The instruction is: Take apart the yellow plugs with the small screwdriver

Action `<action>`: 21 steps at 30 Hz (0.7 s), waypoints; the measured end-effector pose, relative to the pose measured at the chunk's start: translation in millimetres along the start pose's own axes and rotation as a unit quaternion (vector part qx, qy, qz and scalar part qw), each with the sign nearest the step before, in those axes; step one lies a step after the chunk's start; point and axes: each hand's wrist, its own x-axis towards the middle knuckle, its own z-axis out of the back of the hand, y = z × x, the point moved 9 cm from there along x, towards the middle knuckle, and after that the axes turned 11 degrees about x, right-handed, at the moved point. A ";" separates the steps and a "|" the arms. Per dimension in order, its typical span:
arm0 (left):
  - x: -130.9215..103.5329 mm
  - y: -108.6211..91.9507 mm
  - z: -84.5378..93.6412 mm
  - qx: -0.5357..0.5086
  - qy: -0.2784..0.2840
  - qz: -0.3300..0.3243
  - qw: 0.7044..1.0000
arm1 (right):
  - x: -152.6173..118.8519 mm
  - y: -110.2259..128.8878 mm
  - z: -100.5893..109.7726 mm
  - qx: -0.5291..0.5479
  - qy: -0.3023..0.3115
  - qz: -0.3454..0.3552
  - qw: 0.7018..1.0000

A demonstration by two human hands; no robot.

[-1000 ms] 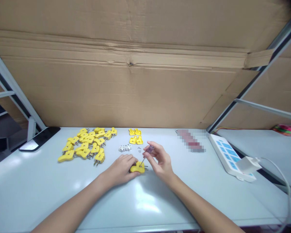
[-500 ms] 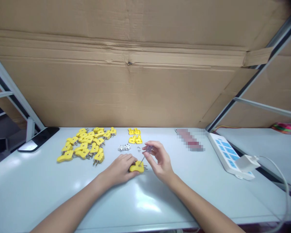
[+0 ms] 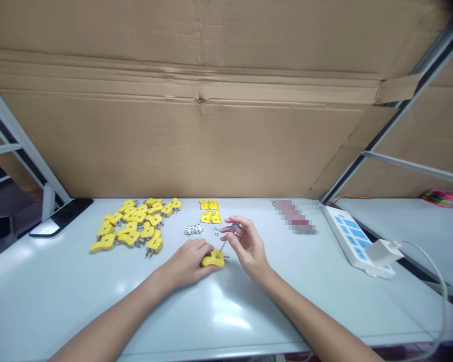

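Note:
A yellow plug (image 3: 210, 261) lies on the table, its metal pins pointing right. My left hand (image 3: 189, 261) is closed around its left end and presses it to the tabletop. In the fingers of my right hand (image 3: 249, 247) is a screwdriver (image 3: 234, 228) with a clear purplish handle, held at a slant. Its thin shaft runs down to the screw hole on top of the plug. Just beyond are a few small screws (image 3: 216, 232), white plug inserts (image 3: 194, 229) and open yellow plug shells (image 3: 210, 216).
Many yellow plugs (image 3: 136, 216) are heaped at the back left, beside a dark phone-like slab (image 3: 61, 217). A white power strip (image 3: 357, 241) with a charger (image 3: 384, 252) and cable stands at right, near a blurred-out item (image 3: 296, 217). Cardboard (image 3: 196, 146) walls off the back.
My right fingers have shifted slightly on the screwdriver handle, while its tip stays at the same hole. The plug and my left hand have hardly moved.

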 end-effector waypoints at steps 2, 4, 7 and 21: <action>0.2 0.3 0.5 0.000 -0.003 0.002 1.000 | 0.6 3.6 3.9 -0.032 -0.019 0.023 0.999; 0.4 0.2 1.1 -0.003 -0.003 0.004 1.000 | 1.2 4.8 4.8 -0.052 -0.018 0.030 0.998; 0.5 -0.3 1.2 -0.005 0.004 0.004 1.000 | 1.6 1.8 1.4 -0.040 0.008 0.012 0.999; -0.1 0.8 -1.0 0.003 0.009 0.010 1.000 | 2.5 -3.4 7.4 -0.007 -0.030 -0.008 0.999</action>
